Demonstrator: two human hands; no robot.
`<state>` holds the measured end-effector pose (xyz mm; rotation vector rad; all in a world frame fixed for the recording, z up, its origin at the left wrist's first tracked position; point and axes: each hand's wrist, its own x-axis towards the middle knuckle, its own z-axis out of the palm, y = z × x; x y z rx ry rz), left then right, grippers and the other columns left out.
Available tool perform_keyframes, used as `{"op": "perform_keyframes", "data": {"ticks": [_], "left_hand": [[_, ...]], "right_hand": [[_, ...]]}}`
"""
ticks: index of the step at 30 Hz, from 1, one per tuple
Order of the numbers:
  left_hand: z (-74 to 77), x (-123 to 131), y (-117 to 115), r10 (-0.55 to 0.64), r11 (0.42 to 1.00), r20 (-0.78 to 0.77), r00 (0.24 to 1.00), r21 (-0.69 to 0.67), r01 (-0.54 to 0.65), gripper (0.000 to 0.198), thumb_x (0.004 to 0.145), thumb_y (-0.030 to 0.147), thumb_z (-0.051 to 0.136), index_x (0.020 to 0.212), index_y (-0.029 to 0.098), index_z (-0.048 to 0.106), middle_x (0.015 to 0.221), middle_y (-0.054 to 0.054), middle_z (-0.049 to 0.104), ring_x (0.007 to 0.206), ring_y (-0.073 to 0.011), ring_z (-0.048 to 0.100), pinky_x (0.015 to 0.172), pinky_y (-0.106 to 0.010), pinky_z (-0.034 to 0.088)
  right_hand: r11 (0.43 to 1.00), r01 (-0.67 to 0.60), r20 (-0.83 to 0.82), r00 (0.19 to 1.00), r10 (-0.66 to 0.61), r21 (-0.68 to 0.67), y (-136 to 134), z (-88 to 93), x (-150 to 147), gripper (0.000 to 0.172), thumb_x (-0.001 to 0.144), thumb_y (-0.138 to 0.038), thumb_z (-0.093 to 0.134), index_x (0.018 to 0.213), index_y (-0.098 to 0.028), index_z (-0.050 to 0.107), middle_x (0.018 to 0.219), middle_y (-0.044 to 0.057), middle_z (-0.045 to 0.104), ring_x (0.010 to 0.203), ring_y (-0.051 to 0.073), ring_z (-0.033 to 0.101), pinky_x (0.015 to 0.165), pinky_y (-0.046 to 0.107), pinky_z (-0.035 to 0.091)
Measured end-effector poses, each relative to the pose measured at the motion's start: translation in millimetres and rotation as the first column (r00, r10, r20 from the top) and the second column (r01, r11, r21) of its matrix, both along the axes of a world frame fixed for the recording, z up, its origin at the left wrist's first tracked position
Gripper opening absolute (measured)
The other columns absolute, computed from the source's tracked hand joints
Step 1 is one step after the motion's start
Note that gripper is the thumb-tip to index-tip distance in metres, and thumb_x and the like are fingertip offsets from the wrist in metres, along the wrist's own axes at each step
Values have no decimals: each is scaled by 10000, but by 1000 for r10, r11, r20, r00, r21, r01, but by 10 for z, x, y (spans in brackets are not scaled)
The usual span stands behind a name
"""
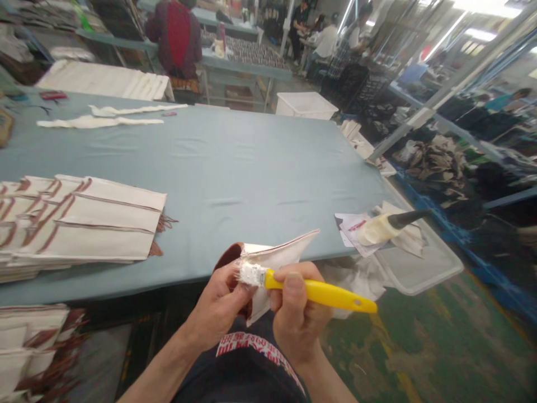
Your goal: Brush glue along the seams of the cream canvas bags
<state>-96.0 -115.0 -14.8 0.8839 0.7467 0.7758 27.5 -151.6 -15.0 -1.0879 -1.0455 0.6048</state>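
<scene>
My right hand (298, 305) is closed round the yellow handle of a paintbrush (327, 294). Its bristles are coated in white, and they touch the edge of a cream fabric piece with brown trim (279, 254). That piece is pinched in my left hand (222, 299), close to the bristles, at the front edge of the table. Part of the piece is hidden behind the brush and my fingers. To the left lies a stack of similar cream pieces with brown edging (104, 218). A cream bottle with a dark nozzle (375, 229) lies at the right.
The blue-grey covered table (251, 162) stretches ahead. Two white strips (100, 122) lie at its far left. A translucent bin (419, 274) stands at the right edge, a white crate (306, 105) beyond. More pieces (29, 347) sit lower left. Several people work in the background.
</scene>
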Motion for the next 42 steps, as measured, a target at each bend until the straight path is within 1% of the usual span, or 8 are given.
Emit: {"op": "perform_keyframes", "data": {"ticks": [8, 14, 19, 22, 25, 30, 36, 42], "left_hand": [[-185, 45, -13, 15, 998, 77, 997, -70, -9, 491, 825, 608, 848, 840, 151, 670, 615, 41, 520, 480, -71, 388, 437, -189, 334], [-79, 31, 15, 29, 999, -87, 996, -23, -31, 338, 856, 428, 794, 1039, 147, 746, 602, 67, 517, 455, -73, 370, 434, -189, 323], [96, 4, 32, 57, 990, -290, 955, 137, -17, 206, 875, 341, 714, 938, 153, 769, 636, 51, 511, 491, -101, 429, 454, -207, 385], [174, -18, 35, 75, 973, -363, 929, 232, 13, 200, 901, 329, 667, 923, 168, 784, 727, 9, 581, 575, -131, 505, 498, -213, 434], [231, -37, 39, 47, 972, -369, 928, 233, 43, 195, 889, 325, 678, 926, 173, 795, 791, -16, 631, 673, -150, 554, 604, -218, 496], [185, -100, 104, -172, 983, -209, 963, 23, 181, 242, 870, 366, 719, 948, 150, 794, 650, 34, 528, 506, -86, 365, 436, -179, 289], [54, -225, 344, -178, 984, -65, 982, -14, 178, 370, 881, 490, 783, 1029, 152, 797, 788, -25, 670, 735, -163, 608, 645, -212, 486], [-2, -281, 420, -280, 929, -243, 929, 174, 326, 315, 984, 452, 665, 985, 157, 773, 925, -34, 713, 864, -189, 635, 792, -251, 518]], "right_hand": [[992, -10, -466, 883, -51, -128, 186, 229, 17, 431, 973, -590, 715, 758, -224, 638, 416, -114, 436, 352, 72, 409, 412, 164, 432], [943, -7, -631, 744, -218, -334, 320, 302, 204, 562, 713, -709, 861, 724, -231, 566, 375, -166, 295, 328, 53, 221, 366, 171, 345], [956, 25, -526, 831, -182, -291, 356, 201, 331, 558, 816, -778, 725, 808, -252, 539, 401, -183, 240, 324, 70, 175, 360, 180, 278], [960, 177, -395, 883, -251, -215, 362, 95, 412, 455, 957, -670, 641, 824, -243, 556, 420, -158, 329, 328, 87, 286, 392, 201, 354], [914, 407, 0, 914, -407, 9, 364, -49, 508, 302, 1059, -485, 585, 928, -219, 638, 552, -79, 580, 473, 121, 563, 547, 247, 520], [961, 238, 538, 797, -275, 139, 379, -282, 607, 203, 1086, -302, 525, 1135, -198, 693, 825, 29, 768, 744, 169, 753, 736, 304, 608], [946, 321, 412, 858, -307, 37, 465, -107, 622, 325, 1100, -432, 509, 1005, -186, 697, 677, -21, 640, 532, 126, 593, 525, 238, 478], [881, 470, 279, 853, -441, -45, 640, 287, 870, 505, 1055, -607, 522, 871, -174, 707, 603, -36, 551, 495, 119, 528, 504, 248, 422]]}}
